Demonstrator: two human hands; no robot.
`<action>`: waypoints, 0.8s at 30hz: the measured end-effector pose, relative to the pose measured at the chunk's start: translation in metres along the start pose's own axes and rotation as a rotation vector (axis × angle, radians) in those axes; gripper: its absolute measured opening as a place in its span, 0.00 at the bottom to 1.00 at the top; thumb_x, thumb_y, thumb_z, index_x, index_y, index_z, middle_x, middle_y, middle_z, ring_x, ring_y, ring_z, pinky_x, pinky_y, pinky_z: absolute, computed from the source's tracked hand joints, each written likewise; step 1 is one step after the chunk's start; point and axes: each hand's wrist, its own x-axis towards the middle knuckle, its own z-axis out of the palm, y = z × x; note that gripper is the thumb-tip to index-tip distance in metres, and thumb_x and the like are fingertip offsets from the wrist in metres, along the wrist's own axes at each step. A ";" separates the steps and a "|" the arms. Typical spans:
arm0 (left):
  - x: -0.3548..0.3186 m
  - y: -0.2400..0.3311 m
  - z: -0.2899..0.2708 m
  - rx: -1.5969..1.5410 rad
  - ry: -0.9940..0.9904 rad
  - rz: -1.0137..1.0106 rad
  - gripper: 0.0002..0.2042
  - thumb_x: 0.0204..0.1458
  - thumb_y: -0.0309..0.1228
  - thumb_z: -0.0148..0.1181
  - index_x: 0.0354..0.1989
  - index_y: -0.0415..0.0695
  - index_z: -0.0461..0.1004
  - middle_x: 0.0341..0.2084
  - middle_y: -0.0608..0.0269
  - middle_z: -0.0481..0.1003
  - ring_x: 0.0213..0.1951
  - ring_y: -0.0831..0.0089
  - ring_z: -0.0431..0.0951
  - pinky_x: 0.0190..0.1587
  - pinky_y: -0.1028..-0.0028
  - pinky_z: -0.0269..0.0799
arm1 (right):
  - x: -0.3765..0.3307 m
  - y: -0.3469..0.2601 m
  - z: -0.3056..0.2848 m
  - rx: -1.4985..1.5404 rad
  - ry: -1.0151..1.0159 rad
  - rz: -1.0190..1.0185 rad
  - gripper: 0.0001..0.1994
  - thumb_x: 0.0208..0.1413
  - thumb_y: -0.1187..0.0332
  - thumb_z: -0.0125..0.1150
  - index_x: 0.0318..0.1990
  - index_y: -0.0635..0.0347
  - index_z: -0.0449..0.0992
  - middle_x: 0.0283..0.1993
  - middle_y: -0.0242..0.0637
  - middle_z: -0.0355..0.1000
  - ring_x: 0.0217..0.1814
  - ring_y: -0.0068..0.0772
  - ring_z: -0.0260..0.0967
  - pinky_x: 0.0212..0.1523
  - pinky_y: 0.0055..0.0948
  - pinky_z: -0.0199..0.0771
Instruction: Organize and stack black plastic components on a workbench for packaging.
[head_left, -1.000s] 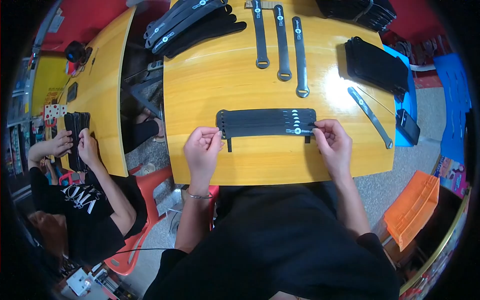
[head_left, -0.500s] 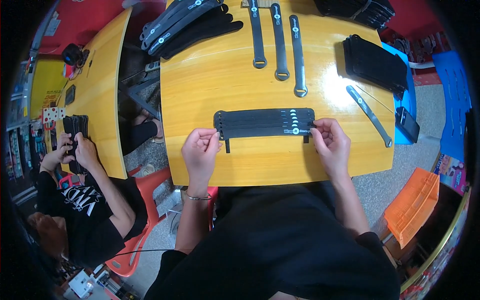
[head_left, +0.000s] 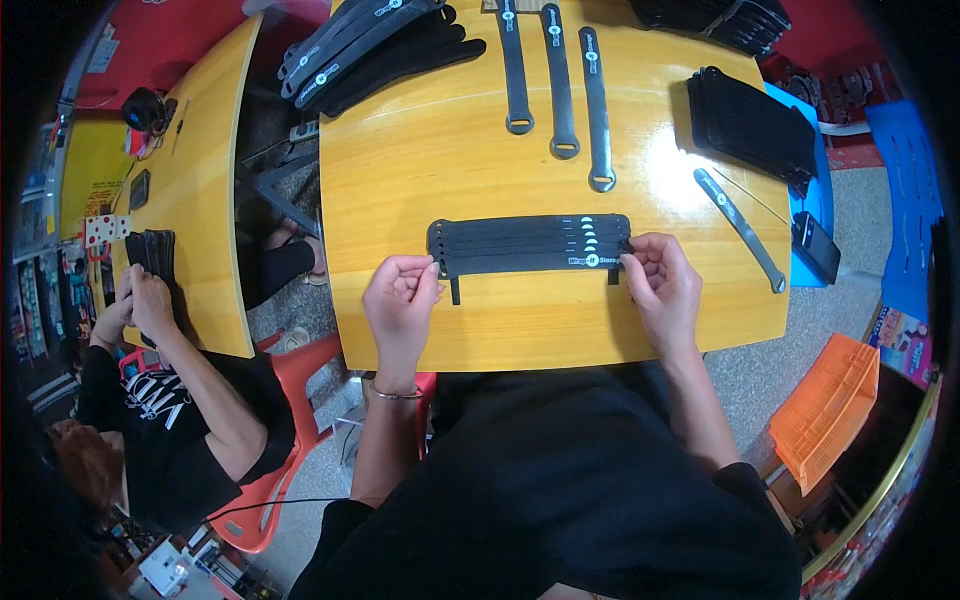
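In front of me on the table lies a fanned stack of black storage straps, rounded at the ends, with pale printed marks toward the right. My left hand pinches the near left corner of the stack between thumb and finger. At the near right corner, my right hand closes its fingertips on the end of the nearest strap. Two short dark tabs poke out from under the near edge, one by each hand. Beyond the stack, three single grey straps lie lengthwise, each with a slotted end toward me.
A pile of straps sits far left; a black stack lies far right, near a blue tray. One loose strap rests by the right edge. An orange crate stands right. At the left table, a co-worker handles dark straps.
My hands and the strap stack look almost unmoved. At the left table the co-worker's hands have drawn together over their dark straps.
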 end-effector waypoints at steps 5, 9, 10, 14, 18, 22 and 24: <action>0.001 -0.001 0.000 -0.003 0.005 0.002 0.03 0.54 0.19 0.57 0.35 0.35 0.71 0.25 0.64 0.75 0.26 0.83 0.76 0.28 0.85 0.73 | 0.000 0.000 0.001 -0.028 0.013 -0.019 0.09 0.51 0.79 0.63 0.39 0.64 0.72 0.29 0.31 0.73 0.26 0.13 0.68 0.26 0.13 0.70; 0.001 -0.003 0.000 0.001 0.004 0.012 0.03 0.53 0.18 0.57 0.35 0.35 0.71 0.25 0.64 0.75 0.26 0.83 0.76 0.28 0.85 0.73 | 0.000 0.002 0.001 -0.033 0.015 -0.015 0.09 0.50 0.78 0.63 0.39 0.64 0.72 0.29 0.32 0.73 0.26 0.13 0.68 0.26 0.14 0.70; 0.001 -0.003 0.000 0.001 0.003 0.011 0.03 0.53 0.18 0.57 0.35 0.35 0.71 0.25 0.64 0.75 0.26 0.83 0.76 0.28 0.85 0.73 | 0.000 0.002 0.001 -0.045 0.017 -0.016 0.09 0.50 0.78 0.64 0.39 0.64 0.72 0.29 0.32 0.73 0.26 0.14 0.68 0.26 0.14 0.71; 0.000 -0.003 0.000 -0.001 0.001 0.015 0.03 0.54 0.18 0.57 0.36 0.35 0.71 0.25 0.64 0.75 0.26 0.83 0.76 0.28 0.85 0.73 | -0.001 0.004 0.002 -0.063 0.025 -0.024 0.09 0.50 0.78 0.64 0.38 0.64 0.72 0.28 0.33 0.73 0.25 0.15 0.69 0.26 0.15 0.71; 0.000 -0.003 0.001 -0.010 0.000 0.016 0.03 0.54 0.19 0.57 0.36 0.35 0.71 0.25 0.65 0.75 0.26 0.83 0.76 0.28 0.85 0.72 | -0.001 0.001 0.000 -0.080 0.025 -0.025 0.09 0.49 0.78 0.64 0.38 0.64 0.72 0.28 0.33 0.73 0.25 0.15 0.69 0.26 0.16 0.71; 0.000 -0.003 0.001 -0.005 0.007 0.003 0.03 0.54 0.19 0.57 0.36 0.35 0.71 0.25 0.64 0.75 0.26 0.83 0.76 0.28 0.85 0.72 | 0.000 0.002 0.002 -0.096 0.023 -0.036 0.09 0.49 0.78 0.64 0.38 0.64 0.72 0.28 0.33 0.73 0.25 0.15 0.70 0.26 0.16 0.71; 0.000 -0.003 0.000 -0.001 0.003 0.014 0.03 0.54 0.19 0.57 0.36 0.35 0.71 0.26 0.65 0.74 0.26 0.83 0.76 0.28 0.85 0.72 | 0.000 0.002 0.002 -0.096 0.026 -0.037 0.09 0.49 0.78 0.64 0.38 0.64 0.72 0.28 0.33 0.73 0.25 0.16 0.70 0.26 0.16 0.71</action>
